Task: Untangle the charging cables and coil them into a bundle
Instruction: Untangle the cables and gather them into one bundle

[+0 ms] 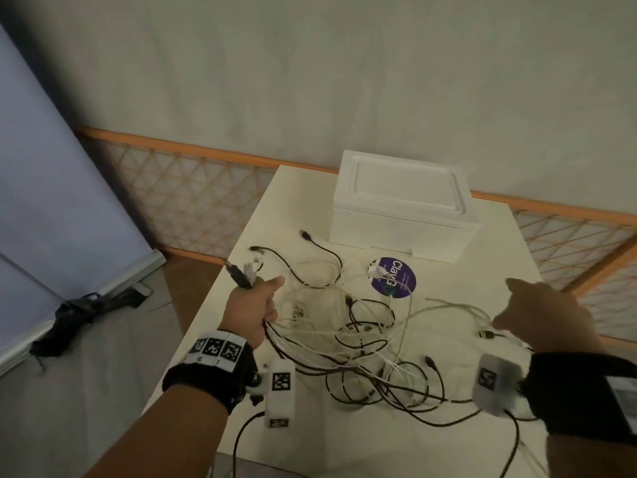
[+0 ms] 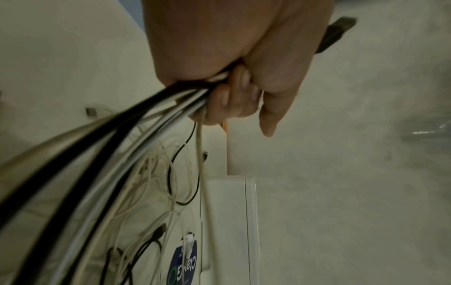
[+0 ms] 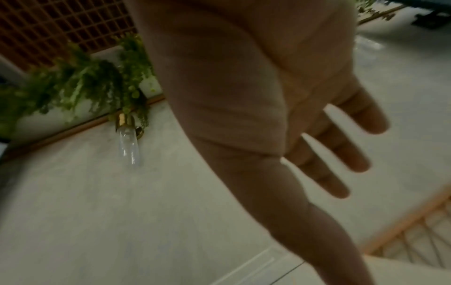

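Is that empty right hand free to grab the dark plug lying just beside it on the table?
Probably yes. The right hand is open and holds nothing, and the dark plug lies bare on the table beside its thumb, with nothing covering it.

Left hand [image 1: 254, 312], left of centre, gripping several cable ends, plugs [image 1: 243, 276] sticking up past the fist. Tangled black and white cables [image 1: 362, 343] spread mid-frame over pale bench [image 1: 396, 443]. Right hand [image 1: 548, 319], lower right, fingers spread above them. White box [image 1: 403, 215] behind; purple sticker [image 1: 394, 277] before it.
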### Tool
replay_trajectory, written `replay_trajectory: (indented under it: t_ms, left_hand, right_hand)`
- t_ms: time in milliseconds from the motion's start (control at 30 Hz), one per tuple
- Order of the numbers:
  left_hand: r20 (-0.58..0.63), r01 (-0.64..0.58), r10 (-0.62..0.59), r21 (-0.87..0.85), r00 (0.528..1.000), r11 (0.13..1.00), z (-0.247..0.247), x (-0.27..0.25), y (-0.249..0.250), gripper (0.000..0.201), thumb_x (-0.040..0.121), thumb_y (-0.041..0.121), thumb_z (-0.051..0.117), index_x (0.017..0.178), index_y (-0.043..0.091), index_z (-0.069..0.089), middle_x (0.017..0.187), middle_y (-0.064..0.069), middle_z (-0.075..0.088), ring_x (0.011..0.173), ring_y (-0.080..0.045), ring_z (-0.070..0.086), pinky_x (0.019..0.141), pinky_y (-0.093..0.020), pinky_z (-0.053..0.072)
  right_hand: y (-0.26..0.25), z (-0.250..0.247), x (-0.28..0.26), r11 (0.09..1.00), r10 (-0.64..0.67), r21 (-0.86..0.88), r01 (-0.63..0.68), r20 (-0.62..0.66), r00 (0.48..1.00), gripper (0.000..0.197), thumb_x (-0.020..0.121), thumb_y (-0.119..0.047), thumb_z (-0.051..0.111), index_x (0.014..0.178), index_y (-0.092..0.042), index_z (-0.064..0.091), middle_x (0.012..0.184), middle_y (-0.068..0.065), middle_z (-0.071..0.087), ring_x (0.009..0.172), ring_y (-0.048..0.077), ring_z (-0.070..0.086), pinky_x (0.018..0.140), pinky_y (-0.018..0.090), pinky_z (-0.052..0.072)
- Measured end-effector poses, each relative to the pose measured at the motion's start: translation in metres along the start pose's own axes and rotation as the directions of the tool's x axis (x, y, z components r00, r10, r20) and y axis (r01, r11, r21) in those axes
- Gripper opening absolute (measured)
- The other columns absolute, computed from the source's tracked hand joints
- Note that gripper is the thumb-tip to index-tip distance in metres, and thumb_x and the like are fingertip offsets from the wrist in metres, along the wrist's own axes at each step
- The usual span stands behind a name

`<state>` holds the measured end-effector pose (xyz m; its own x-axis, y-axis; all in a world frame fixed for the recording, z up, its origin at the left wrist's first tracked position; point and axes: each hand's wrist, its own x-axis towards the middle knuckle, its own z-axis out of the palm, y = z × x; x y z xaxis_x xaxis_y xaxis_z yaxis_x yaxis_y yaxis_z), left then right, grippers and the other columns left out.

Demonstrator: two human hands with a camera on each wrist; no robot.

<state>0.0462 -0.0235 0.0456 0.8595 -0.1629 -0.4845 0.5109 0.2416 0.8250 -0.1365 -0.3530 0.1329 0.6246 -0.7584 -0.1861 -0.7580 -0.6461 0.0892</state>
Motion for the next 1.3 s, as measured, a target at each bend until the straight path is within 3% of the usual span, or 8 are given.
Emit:
replay_trajectory:
  t_ms: [67,167,300,533,733,933,1100,1300]
  left_hand:
    - [0.039,0.001,0.000,-0.043,0.999,0.999,0.008,-0.007,-0.001,0.048,0.086,0.012,0.067,0.054,0.022,0.032,0.050,0.002,0.025,0.038,-0.011,0.019,0.039,-0.022,0.022]
    - [0.174,0.024,-0.008,-0.091,0.985,0.996,0.031,-0.029,0.001,0.052,0.093,0.029,0.059,0.049,0.021,0.032,0.046,0.003,0.025,0.041,-0.013,0.019,0.043,-0.024,0.023]
    - [0.333,0.000,0.043,-0.130,0.942,0.992,0.055,-0.058,0.004,0.052,0.093,0.041,0.049,0.053,0.016,0.028,0.046,-0.002,0.028,0.038,-0.014,0.028,0.043,-0.024,0.030]
    - [0.193,0.015,0.087,-0.472,0.977,0.881,-0.009,-0.041,0.027,0.050,0.091,0.032,0.051,0.045,0.022,0.034,0.040,0.006,0.026,0.034,-0.008,0.023,0.040,-0.019,0.023]
    - [-0.039,-0.003,-0.020,-0.521,0.999,0.854,-0.070,-0.018,0.006,0.052,0.096,0.034,0.045,0.048,0.023,0.031,0.040,0.007,0.020,0.031,-0.007,0.017,0.037,-0.019,0.014]
    - [-0.028,0.133,-0.155,-0.377,0.988,0.917,-0.040,-0.017,-0.036,0.040,0.097,0.023,0.046,0.060,0.020,0.031,0.042,0.004,0.031,0.033,-0.011,0.032,0.039,-0.017,0.031]
    - [0.143,0.158,-0.133,-0.178,0.981,0.971,0.015,-0.040,-0.052,0.046,0.097,0.022,0.051,0.053,0.008,0.046,0.053,-0.006,0.054,0.052,-0.018,0.052,0.061,-0.031,0.047]
    - [0.305,0.046,-0.064,0.069,0.950,0.997,0.054,-0.063,-0.055,0.049,0.094,0.018,0.053,0.048,0.003,0.049,0.057,-0.011,0.058,0.057,-0.023,0.057,0.065,-0.034,0.048]
  right_hand:
    - [-0.015,-0.002,-0.012,0.980,-0.170,0.118,0.163,0.054,0.984,0.076,0.071,-0.028,0.073,0.140,-0.023,0.040,0.127,0.006,0.052,0.116,0.030,0.049,0.100,0.039,0.041]
    - [-0.089,0.001,-0.052,0.689,-0.591,0.497,0.527,-0.035,0.806,0.088,0.071,-0.033,0.081,0.144,-0.021,0.034,0.146,-0.002,0.039,0.134,0.015,0.034,0.109,0.024,0.022]
    - [-0.168,0.035,-0.089,0.541,-0.800,0.603,0.586,0.155,0.579,0.069,0.073,-0.041,0.075,0.128,-0.018,0.043,0.116,-0.004,0.059,0.105,0.014,0.057,0.087,0.028,0.045]
    - [-0.114,0.057,-0.074,0.635,-0.758,0.320,0.703,0.084,0.646,0.010,0.086,-0.028,0.053,0.089,-0.019,0.057,0.082,-0.004,0.058,0.080,0.016,0.055,0.072,0.033,0.046]
    - [-0.029,0.050,-0.045,0.806,-0.588,0.153,0.572,0.093,0.803,0.009,0.087,-0.038,0.055,0.078,-0.039,0.055,0.076,-0.016,0.056,0.082,0.007,0.056,0.070,0.024,0.046]
    - [0.013,0.058,-0.020,0.952,-0.292,-0.057,0.301,0.131,0.947,0.040,0.077,-0.063,0.057,0.065,-0.027,0.045,0.073,-0.009,0.051,0.074,0.009,0.052,0.072,0.027,0.049]
    - [0.016,0.059,-0.010,0.927,-0.331,0.028,0.375,0.534,0.778,0.089,0.059,-0.054,0.081,0.135,-0.033,0.038,0.134,-0.006,0.047,0.124,0.017,0.043,0.104,0.033,0.036]
    - [-0.102,0.034,-0.034,0.503,-0.721,0.757,0.417,0.101,0.686,0.076,0.081,-0.057,0.052,0.146,-0.024,0.029,0.143,-0.003,0.044,0.121,0.009,0.048,0.104,0.030,0.039]
